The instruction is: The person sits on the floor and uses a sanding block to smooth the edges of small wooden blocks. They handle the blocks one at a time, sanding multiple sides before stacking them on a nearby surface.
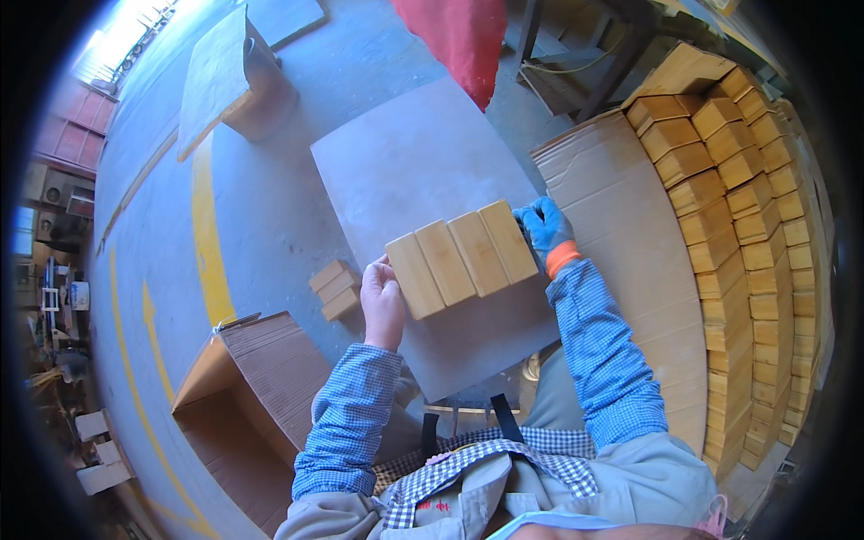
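Four light wooden blocks (462,260) stand side by side in a row, over a smooth grey board (432,155) in front of me. At the row's left end my bare left hand (383,304) presses the outer block, its fingertips partly hidden behind the wood. My right hand (545,233), in a blue glove with an orange cuff, is at the right end, fingers curled against the last block. The row appears held between both hands; whether it rests on the board I cannot tell.
Smaller wooden blocks (336,290) lie on the floor left of the board. An open cardboard box (270,378) stands at the lower left. At the right, stacked wooden blocks (715,270) fill a large carton with its flap (621,256) folded out. Red material (466,47) hangs beyond the board.
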### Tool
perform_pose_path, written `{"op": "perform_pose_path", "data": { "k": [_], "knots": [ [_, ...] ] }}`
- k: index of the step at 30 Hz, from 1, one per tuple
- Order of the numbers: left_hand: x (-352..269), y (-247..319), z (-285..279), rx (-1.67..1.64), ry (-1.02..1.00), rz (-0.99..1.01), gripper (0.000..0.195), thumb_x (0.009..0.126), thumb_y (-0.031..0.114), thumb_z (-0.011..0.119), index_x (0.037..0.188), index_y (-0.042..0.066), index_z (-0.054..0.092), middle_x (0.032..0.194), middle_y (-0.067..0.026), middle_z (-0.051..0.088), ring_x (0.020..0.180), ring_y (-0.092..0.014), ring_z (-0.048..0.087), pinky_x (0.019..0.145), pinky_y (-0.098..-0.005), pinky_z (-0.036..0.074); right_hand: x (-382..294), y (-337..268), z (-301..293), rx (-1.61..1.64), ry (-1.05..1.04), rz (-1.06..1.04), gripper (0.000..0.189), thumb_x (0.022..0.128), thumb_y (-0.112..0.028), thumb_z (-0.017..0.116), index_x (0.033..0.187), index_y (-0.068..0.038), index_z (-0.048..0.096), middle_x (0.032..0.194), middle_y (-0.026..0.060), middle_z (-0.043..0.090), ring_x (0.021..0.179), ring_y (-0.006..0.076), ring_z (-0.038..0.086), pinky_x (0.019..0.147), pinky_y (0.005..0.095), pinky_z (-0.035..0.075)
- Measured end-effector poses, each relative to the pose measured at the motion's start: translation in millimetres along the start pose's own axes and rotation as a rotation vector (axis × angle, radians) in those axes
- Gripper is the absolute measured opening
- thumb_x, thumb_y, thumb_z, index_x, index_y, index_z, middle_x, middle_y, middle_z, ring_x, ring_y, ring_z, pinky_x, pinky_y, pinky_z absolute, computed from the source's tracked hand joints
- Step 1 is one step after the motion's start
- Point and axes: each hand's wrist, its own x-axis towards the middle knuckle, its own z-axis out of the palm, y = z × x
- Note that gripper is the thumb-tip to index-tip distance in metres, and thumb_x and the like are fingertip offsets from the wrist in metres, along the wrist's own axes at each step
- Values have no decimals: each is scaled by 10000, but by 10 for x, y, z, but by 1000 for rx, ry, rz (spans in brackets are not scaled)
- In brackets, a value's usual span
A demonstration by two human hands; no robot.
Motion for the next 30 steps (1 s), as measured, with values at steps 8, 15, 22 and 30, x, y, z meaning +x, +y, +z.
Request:
{"op": "perform_pose_path", "data": {
  "k": [8, 15, 22, 30],
  "knots": [
    [-218, 382, 135, -130, 12, -298, 310, 1086, 277, 485, 1186, -11, 541, 1142, -95, 616, 1041, -149, 577, 921, -312, 478, 87, 144, -35, -528, 63, -101, 154, 963, -150, 645, 865, -38, 604, 788, 18, 612, 732, 99, 533, 691, 311, 498],
    [-201, 346, 186, 4, 16, -163, 311, 1040, 224, 576, 1220, -24, 528, 1141, -106, 618, 1022, -158, 582, 921, -322, 483, 126, 225, 47, -532, 104, -152, 206, 936, -238, 660, 867, -45, 639, 768, 90, 670, 704, 152, 589, 696, 357, 516],
    [212, 397, -31, -6, 128, -177, 367, 1036, 251, 566, 1238, -51, 508, 1159, -158, 625, 1041, -205, 604, 919, -349, 494, 188, 93, 580, -439, 101, -66, 246, 911, -291, 651, 859, -53, 617, 745, 105, 646, 689, 167, 567, 695, 384, 503],
    [339, 466, -25, 125, 177, -154, 397, 1049, 281, 543, 1239, -62, 488, 1167, -185, 617, 1058, -230, 603, 924, -368, 491, 393, 54, 781, -460, 113, -52, 246, 908, -302, 638, 867, -59, 628, 794, 118, 687, 711, 218, 617, 728, 390, 517]
  ]
}}
